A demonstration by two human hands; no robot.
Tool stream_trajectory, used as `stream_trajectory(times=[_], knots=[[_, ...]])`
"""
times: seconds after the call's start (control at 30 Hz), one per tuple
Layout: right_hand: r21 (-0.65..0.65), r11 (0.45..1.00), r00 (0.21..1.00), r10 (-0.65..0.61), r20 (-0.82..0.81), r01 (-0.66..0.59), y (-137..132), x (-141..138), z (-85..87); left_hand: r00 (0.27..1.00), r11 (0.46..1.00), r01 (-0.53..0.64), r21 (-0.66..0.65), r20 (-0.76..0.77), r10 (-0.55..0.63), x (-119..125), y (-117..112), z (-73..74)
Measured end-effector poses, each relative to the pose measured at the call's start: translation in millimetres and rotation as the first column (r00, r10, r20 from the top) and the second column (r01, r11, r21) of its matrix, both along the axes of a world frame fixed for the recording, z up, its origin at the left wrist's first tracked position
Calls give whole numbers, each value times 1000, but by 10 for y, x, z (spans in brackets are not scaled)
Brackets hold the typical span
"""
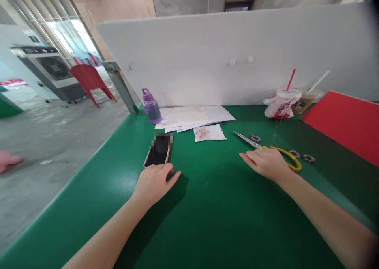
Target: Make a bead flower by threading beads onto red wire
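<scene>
My left hand [154, 182] is at the near end of a dark-screened phone [160, 150] with a light frame. Its thumb stretches out to the right and the other fingers are partly hidden; whether they touch the phone I cannot tell. My right hand [265, 162] is over the near side of yellow-handled scissors [248, 140], covering part of the handles, thumb pointing left. No grip on the scissors shows. Small dark beaded rings [309, 158] lie right of the scissors, and another beaded ring [255, 138] is beside the blades. A white printed packet [209, 133] lies between the hands, farther back.
White paper sheets [189, 117] and a purple bottle [151, 106] stand along the white partition [189, 64]. Two straw cups, one in a bag [282, 103], are at back right beside a red board [346, 125]. All are on the green table [207, 213]. A red chair [90, 79] stands left.
</scene>
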State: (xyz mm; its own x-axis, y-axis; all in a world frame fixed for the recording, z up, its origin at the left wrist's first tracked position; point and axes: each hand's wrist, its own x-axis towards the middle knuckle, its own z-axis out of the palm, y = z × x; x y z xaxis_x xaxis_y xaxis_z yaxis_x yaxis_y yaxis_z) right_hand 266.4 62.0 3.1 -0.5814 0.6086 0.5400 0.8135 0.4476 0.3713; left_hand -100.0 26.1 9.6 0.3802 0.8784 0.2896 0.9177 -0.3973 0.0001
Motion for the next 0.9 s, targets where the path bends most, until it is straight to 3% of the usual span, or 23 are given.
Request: stream_trajectory(times=[0.27, 0.47, 0.77, 0.9], knots=[[-39, 993, 993, 115, 21, -114, -76, -133, 25, 999, 997, -10, 76, -36, 13, -14, -28, 10], [-102, 977, 981, 192, 39, -188, -122, -167, 53, 1000, 998, 20, 61, -25, -19, -16, -32, 3], [-228, 938, 961, 276, 34, -261, -226, -321, 84, 965, 965, 261, 29, -40, -259, 108, -91, -35], [-296, 910, 948, 316, 36, -292, -288, -428, 73, 951, 949, 308, 68, -48, -306, 135, -107, -51]])
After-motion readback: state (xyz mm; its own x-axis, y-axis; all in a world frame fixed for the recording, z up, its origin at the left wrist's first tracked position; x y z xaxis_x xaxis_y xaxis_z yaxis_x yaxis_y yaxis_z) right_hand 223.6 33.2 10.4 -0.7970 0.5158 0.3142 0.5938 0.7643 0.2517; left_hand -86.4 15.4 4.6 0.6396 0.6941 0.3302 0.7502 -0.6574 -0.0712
